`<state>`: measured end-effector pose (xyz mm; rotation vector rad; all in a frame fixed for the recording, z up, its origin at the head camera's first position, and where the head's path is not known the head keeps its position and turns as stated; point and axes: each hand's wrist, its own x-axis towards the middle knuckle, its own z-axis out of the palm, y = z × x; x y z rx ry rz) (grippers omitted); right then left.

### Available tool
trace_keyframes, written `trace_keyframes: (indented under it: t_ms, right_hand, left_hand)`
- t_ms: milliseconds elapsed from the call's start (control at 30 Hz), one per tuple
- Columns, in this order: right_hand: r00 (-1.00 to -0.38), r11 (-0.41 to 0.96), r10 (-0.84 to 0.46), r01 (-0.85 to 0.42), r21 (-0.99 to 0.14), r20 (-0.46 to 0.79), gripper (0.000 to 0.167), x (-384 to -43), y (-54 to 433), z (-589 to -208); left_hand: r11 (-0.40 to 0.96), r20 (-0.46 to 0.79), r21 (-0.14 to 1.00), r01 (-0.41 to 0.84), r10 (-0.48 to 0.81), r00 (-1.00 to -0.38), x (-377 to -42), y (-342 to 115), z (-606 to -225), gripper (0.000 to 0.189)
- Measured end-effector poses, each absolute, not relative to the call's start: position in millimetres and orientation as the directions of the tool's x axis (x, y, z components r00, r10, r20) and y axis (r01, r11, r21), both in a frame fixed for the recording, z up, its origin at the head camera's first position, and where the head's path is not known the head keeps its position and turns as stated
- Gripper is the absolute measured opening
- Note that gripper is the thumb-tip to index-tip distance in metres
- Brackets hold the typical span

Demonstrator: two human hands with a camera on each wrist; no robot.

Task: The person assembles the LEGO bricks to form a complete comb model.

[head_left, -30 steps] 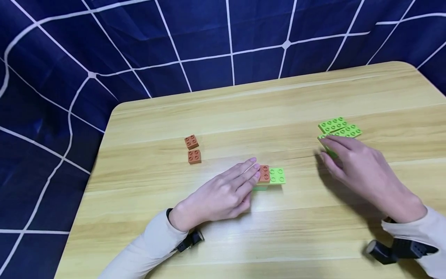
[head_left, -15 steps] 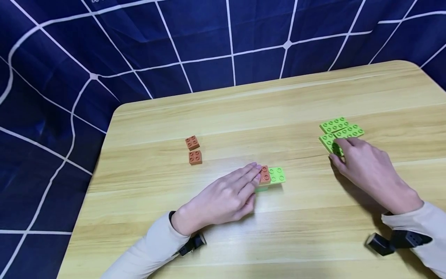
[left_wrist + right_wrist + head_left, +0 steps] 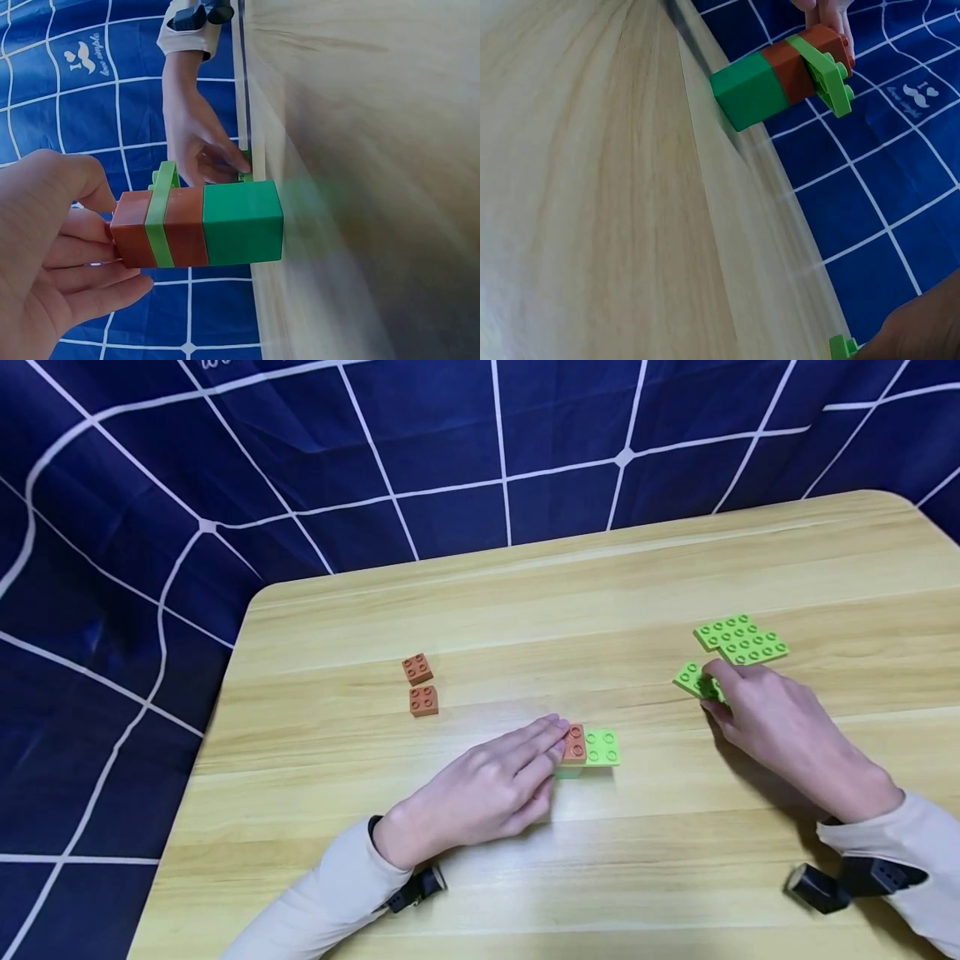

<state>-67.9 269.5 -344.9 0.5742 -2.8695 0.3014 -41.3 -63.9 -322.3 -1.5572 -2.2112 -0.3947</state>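
A stack of toy building bricks (image 3: pixel 184 229) stands on the table: a dark green brick (image 3: pixel 244 223) at the bottom, a reddish-brown one above it, a light green plate (image 3: pixel 602 747) jutting out sideways, and another reddish-brown brick (image 3: pixel 575 742) on top. My left hand (image 3: pixel 480 785) rests its fairly straight fingertips on that top brick and partly hides it. To the right, my right hand (image 3: pixel 787 735) pinches a light green studded plate (image 3: pixel 688 677) between thumb and fingers, covering part of it. Only a corner of this plate (image 3: pixel 841 347) shows in the right wrist view.
Two light green plates (image 3: pixel 741 638) lie side by side behind the right hand. Two loose reddish-brown bricks (image 3: pixel 423 700) sit left of the stack. A blue cloth with white lines (image 3: pixel 450 435) hangs behind the wooden table (image 3: pixel 525 602).
My right hand has gone from reaching over the green plates to gripping the nearest one, drawing it toward me and away from the other two. My left hand stays at the stack.
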Motion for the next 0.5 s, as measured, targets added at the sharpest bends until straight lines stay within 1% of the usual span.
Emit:
trace_keyframes:
  t_ms: [133,300,500]
  right_hand:
    - [-0.896,0.892,-0.372,-0.418,-0.175,0.242,0.034,-67,268,-345]
    - [-0.861,0.858,-0.403,-0.474,-0.2,0.31,0.036,-65,264,-342]
    - [-0.834,0.818,-0.431,-0.522,-0.241,0.344,0.037,-66,251,-326]
  left_hand:
    - [0.343,0.479,-0.026,0.939,0.829,-0.29,-40,-63,-322,0.032]
    - [0.343,0.479,-0.057,0.938,0.834,-0.276,-40,-62,-323,0.032]
    - [0.348,0.479,-0.053,0.936,0.832,-0.282,-40,-62,-323,0.031]
